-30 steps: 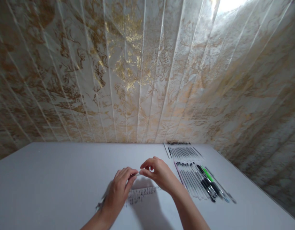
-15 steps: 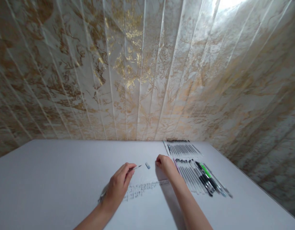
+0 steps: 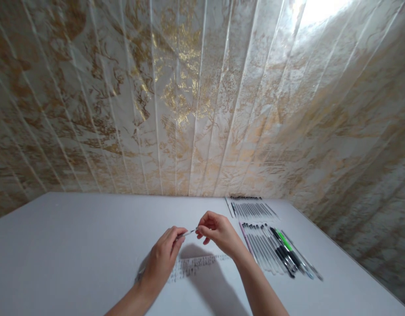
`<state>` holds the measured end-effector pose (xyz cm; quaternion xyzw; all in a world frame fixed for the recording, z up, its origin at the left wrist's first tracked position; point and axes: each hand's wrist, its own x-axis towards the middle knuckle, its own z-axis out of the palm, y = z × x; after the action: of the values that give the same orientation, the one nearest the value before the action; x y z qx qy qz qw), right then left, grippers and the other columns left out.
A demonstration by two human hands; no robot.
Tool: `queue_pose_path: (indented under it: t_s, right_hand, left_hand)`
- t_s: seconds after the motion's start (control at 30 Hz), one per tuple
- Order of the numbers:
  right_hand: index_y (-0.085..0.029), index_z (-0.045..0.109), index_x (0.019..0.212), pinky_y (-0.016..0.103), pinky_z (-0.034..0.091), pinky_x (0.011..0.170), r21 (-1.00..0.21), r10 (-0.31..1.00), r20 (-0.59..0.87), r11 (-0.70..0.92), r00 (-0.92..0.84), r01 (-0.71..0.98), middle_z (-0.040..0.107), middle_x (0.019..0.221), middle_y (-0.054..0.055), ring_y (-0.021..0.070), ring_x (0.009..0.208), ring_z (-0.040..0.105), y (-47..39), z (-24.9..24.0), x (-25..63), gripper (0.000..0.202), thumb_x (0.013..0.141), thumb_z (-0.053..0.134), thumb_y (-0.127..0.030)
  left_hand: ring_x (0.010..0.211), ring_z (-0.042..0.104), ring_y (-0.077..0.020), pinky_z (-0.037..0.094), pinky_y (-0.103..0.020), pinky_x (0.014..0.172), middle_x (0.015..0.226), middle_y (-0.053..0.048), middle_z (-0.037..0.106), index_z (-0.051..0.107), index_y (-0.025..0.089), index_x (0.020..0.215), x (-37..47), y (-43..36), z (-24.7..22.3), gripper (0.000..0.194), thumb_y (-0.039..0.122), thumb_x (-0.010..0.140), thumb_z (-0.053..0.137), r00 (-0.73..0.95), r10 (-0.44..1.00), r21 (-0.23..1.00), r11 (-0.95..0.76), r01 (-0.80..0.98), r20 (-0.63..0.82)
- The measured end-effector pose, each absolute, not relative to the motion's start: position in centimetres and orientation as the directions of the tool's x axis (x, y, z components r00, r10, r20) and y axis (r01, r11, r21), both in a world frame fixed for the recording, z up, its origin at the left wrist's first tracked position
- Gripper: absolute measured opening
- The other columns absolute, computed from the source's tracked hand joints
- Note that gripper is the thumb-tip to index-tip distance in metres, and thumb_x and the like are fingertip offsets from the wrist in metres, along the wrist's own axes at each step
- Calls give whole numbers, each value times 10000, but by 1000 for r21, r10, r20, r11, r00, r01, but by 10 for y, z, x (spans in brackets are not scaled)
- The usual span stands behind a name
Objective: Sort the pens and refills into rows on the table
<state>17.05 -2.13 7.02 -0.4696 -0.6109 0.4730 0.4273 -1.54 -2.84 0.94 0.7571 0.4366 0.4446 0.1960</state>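
The left hand [image 3: 160, 258] has its thumb and fingers clamped on a slim pen [image 3: 188, 233]. The pen projects from the left fingertips toward the right fingertips, its dark, narrow end raised slightly and positioned above the table [image 3: 90, 245]. The right hand [image 3: 220, 232] is located at that end, with thumb and forefinger drawn close together at the tip; whether they are clamped on it or on a small part cannot be told. The remaining right fingers are curled. Handwritten lines [image 3: 202, 262] lie below both sets of fingertips, on the wearer's side, partly in shadow. A dark object beside the outer edge of the left hand is mostly hidden. To the right of the right fingers, a purple stick [image 3: 247, 240] borders a row of slim refills [image 3: 263, 250], followed by a green pen [image 3: 284, 239]. A second row of refills [image 3: 254, 210] lies beyond the right fingers, near the patterned covering [image 3: 176, 109].
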Motion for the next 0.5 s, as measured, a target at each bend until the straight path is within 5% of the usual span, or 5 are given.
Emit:
queue_pose_path:
  t_s: [0.5]
  right_hand:
    - [-177,606,786,250,523,535,-969,967,99,148,-236,198,626,651,-25,121,584,596,-21,54,158,117,720,650,-263]
  left_hand:
    - [873,666,-178,520,-284,770,930,-22,701,615,246,975,-16,-26,4,182,290,932,444,242,849,725,-527,444,470]
